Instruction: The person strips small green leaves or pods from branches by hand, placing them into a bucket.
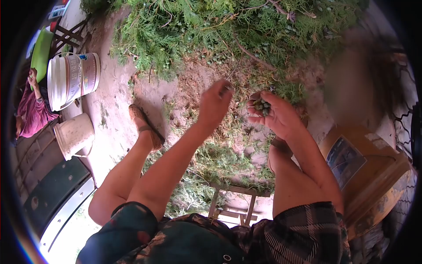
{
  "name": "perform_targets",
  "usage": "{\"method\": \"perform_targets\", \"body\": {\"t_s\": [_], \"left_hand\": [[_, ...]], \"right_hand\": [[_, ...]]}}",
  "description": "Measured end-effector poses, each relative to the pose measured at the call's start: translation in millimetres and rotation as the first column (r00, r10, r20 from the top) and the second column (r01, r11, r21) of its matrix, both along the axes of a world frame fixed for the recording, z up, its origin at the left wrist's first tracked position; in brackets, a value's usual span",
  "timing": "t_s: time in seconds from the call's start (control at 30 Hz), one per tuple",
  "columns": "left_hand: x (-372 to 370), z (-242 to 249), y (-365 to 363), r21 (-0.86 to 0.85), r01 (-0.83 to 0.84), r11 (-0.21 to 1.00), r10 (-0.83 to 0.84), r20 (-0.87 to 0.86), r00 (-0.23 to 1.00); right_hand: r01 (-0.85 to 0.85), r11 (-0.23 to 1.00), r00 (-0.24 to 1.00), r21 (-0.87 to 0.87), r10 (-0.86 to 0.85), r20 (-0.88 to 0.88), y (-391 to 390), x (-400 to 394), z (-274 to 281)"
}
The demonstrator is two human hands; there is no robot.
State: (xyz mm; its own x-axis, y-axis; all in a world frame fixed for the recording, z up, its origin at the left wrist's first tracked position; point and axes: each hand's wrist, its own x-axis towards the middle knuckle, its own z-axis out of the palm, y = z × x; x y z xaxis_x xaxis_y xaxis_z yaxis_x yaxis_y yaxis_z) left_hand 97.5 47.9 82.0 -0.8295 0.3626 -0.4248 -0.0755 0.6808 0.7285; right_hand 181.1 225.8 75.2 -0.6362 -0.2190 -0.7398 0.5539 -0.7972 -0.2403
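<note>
My right hand (278, 115) is cupped, palm up, around several small green conifer cones (262, 107). Just to its left, my left hand (214, 104) is closed with the fingers curled in. What it pinches, if anything, is hidden; a thin pale twig shows just past its fingertips. Both hands hover over a litter of trimmings between my legs. Beyond them lies a big heap of green conifer branches (198, 39) with small cones among the foliage.
A white printed bucket (83, 75) and a plain pale bucket (78, 134) stand at left, near another person's pink sleeve (33, 115) and a green basin (41, 55). A brown container (373, 163) stands at right. A wooden stool (250, 207) is below me.
</note>
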Motion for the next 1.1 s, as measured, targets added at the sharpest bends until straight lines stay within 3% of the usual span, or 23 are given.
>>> {"method": "perform_targets", "body": {"t_s": [0.03,0.07,0.1,0.13,0.2,0.23,0.3,0.33,0.47,0.53,0.57,0.63,0.7,0.83,0.9,0.93,0.97,1.03,1.07,1.1], "left_hand": [[9,14,4,0.098,0.012,0.995,-0.024,0.125,0.992],[12,17,3,0.275,0.13,0.953,-0.178,0.158,0.971],[9,12,5,0.277,0.129,0.952,-0.177,0.154,0.972],[3,1,9,0.184,0.192,0.964,-0.183,-0.066,0.981],[-13,-35,9,-0.107,0.288,0.952,-0.305,-0.432,0.849],[-15,-42,14,-0.106,0.294,0.95,-0.31,-0.43,0.848],[-12,-54,21,-0.528,0.313,0.79,-0.552,-0.389,0.737],[-1,-54,16,-0.604,0.404,0.687,-0.651,-0.265,0.712],[45,-27,-18,-0.56,0.465,0.686,-0.666,-0.225,0.712],[43,-7,-30,-0.329,0.682,0.653,-0.651,0.216,0.728],[36,-29,-42,-0.427,0.686,0.589,-0.739,0.06,0.671],[5,-11,-21,-0.422,0.197,0.885,-0.281,-0.147,0.948],[-28,-34,-18,-0.326,-0.012,0.945,-0.144,-0.449,0.882],[-45,-57,-5,-0.38,-0.009,0.925,-0.168,-0.429,0.888],[-36,-42,-1,-0.269,-0.073,0.96,-0.001,-0.264,0.965],[-24,-23,8,-0.098,-0.118,0.988,0.093,-0.23,0.969],[-11,-7,16,-0.101,-0.111,0.989,0.086,-0.225,0.971],[6,13,22,0.309,-0.089,0.947,0.044,0.148,0.988],[2,14,18,0.194,-0.047,0.98,0.031,0.088,0.996],[-9,6,12,0.193,-0.048,0.98,0.032,0.083,0.996]], "right_hand": [[-0.002,1.0,1.0,-0.003,0.002,0.0,-2,0,3],[0.018,0.995,0.999,-0.1,-0.014,0.035,-4,-3,7],[0.041,0.98,0.997,-0.193,-0.028,0.072,-4,-4,9],[0.041,0.981,0.997,-0.191,-0.028,0.071,-2,-3,5],[0.019,0.957,0.999,-0.288,-0.028,-0.027,5,3,-7],[0.025,0.957,0.999,-0.288,-0.033,-0.024,7,3,-6],[0.035,0.975,0.999,-0.218,-0.036,0.0,11,2,-1],[0.035,0.975,0.999,-0.218,-0.037,-0.005,11,2,1],[0.059,0.983,0.998,-0.173,-0.055,0.03,12,4,0],[0.068,0.981,0.997,-0.182,-0.062,0.038,12,6,-5],[0.068,0.973,0.997,-0.22,-0.072,-0.013,14,7,-8],[0.068,0.965,0.994,-0.255,-0.088,-0.067,15,6,-8],[0.067,0.964,0.992,-0.256,-0.091,-0.082,16,5,-5],[0.052,0.969,0.991,-0.243,-0.079,-0.105,13,8,-7],[-0.016,0.997,1.0,-0.076,0.014,-0.023,10,6,-1],[-0.007,0.997,1.0,-0.076,0.005,-0.019,9,5,0],[0.045,0.994,0.999,-0.098,-0.042,0.026,7,5,2],[0.083,0.988,0.995,-0.13,-0.074,0.069,3,3,3],[0.08,0.98,0.996,-0.184,-0.07,0.064,4,2,4],[0.082,0.969,0.996,-0.235,-0.07,0.059,6,1,4]]}}
